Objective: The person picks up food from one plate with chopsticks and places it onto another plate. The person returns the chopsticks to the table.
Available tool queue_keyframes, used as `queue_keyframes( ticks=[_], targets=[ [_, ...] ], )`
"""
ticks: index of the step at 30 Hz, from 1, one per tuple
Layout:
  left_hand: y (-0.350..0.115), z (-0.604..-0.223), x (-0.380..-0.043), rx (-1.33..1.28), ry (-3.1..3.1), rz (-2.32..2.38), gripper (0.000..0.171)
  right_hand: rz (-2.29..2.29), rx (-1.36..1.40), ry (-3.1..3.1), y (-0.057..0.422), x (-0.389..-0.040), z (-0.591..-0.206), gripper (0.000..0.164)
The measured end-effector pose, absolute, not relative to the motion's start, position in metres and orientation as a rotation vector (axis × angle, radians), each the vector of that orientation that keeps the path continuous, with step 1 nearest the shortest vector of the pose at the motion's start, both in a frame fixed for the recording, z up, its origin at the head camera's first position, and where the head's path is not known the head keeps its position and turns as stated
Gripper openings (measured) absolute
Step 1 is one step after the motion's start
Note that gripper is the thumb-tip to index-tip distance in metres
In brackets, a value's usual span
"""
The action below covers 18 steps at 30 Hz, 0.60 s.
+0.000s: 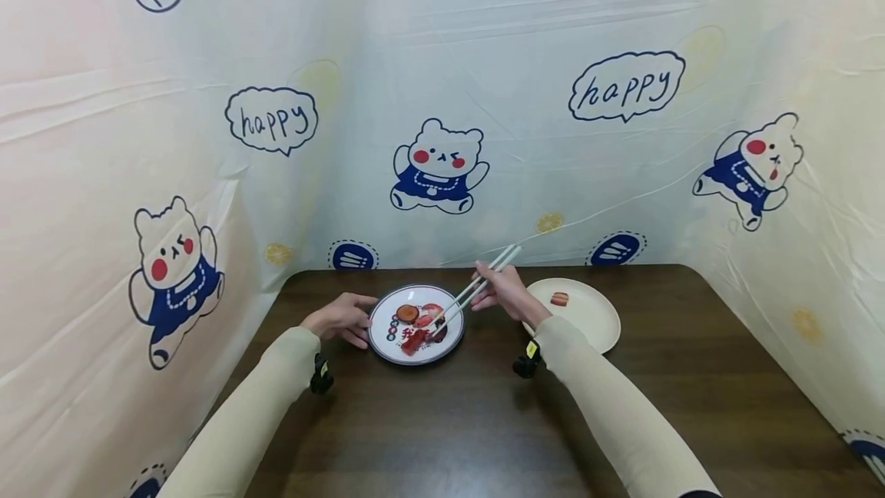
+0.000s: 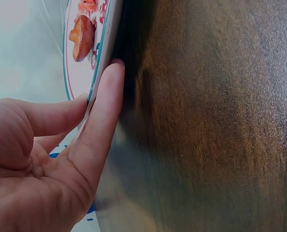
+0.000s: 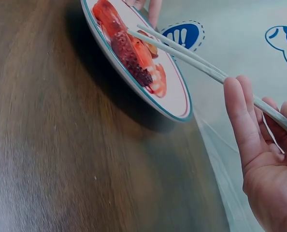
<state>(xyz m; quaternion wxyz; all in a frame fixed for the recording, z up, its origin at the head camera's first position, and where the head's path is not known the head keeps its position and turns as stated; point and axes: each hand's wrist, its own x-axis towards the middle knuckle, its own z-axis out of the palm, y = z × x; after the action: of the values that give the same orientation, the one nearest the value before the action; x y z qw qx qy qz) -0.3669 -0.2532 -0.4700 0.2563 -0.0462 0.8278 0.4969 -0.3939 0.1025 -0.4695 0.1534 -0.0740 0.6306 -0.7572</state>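
Observation:
My left hand [image 1: 342, 318] pinches the left rim of a white plate [image 2: 76, 84] with a dark-edged border. The thumb lies at the rim's upper side and the fingers reach beneath it. In my right hand [image 1: 510, 294] is a pair of pale chopsticks [image 1: 477, 288], slanting down to the left. Their tips are over the plate, close to a red food piece [image 1: 415, 341]; whether they touch it, I cannot tell. Also on the plate are a brown, mushroom-shaped piece [image 2: 83, 38], a shrimp-like orange piece [image 1: 430, 315] and a dark red, bumpy piece [image 3: 130, 58].
A cream plate [image 1: 600, 313] stands to the right, partly behind my right forearm, with a small striped bacon-like piece [image 1: 559, 299] on it. Both plates are on a dark wooden table [image 1: 429, 436]. A printed cloth [image 1: 525, 137] hangs around the back and sides.

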Motion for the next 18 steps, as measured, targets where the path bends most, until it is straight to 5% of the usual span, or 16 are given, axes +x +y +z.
queue_keyframes(
  ticks=[10,18],
  targets=[
    [-0.256,-0.47,-0.366,-0.104,2.227,1.373,0.063,-2.191,-0.232,1.829,0.118,-0.392,-0.468,0.042],
    [-0.255,-0.468,-0.364,-0.1,2.232,1.357,0.063,-2.237,-0.23,1.813,0.129,-0.391,-0.466,0.046]
  ],
)
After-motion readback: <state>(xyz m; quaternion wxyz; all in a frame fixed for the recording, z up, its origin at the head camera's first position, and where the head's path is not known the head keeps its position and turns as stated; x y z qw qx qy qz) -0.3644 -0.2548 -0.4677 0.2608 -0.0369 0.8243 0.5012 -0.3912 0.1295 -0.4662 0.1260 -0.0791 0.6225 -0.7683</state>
